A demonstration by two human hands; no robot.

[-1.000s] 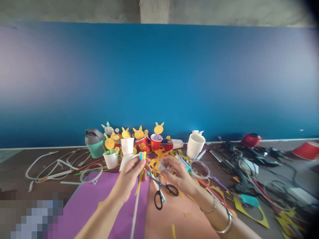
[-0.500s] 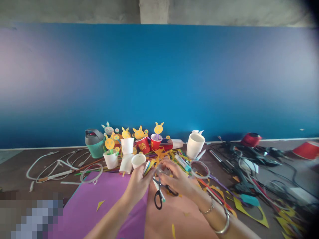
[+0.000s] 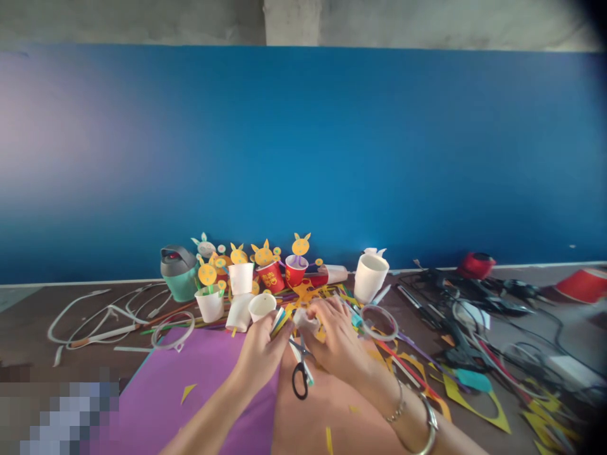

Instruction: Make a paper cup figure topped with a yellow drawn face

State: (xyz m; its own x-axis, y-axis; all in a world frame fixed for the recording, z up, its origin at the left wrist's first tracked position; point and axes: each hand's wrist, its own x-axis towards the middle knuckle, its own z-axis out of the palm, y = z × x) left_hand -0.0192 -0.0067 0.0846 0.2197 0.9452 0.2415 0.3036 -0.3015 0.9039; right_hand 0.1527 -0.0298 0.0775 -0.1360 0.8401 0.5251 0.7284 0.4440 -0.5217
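My left hand (image 3: 263,338) is closed in front of a white paper cup (image 3: 262,308), thumb pressed inward. Thin white, blue and yellow strips (image 3: 279,319) show at its fingertips; I cannot tell if they are held. Close beside it, my right hand (image 3: 336,335) curls its fingers and thumb round a small whitish, partly see-through piece (image 3: 306,321) whose kind is unclear. Below both hands, black-handled scissors (image 3: 300,380) lie over the orange paper (image 3: 313,423), partly covered by my right hand. A white stick-like thing is beside them.
Cups with yellow paper animal faces (image 3: 207,273) stand along the blue wall. Purple paper (image 3: 190,392) lies left, near white cables (image 3: 85,325). A large white cup (image 3: 371,278), a tape ring (image 3: 379,322), yellow scraps (image 3: 474,398), a glue gun (image 3: 462,344) and black cords are right.
My right hand has turned and moved slightly left, its fingers curling more over the whitish piece. It now covers one scissors handle. My left hand has barely moved.
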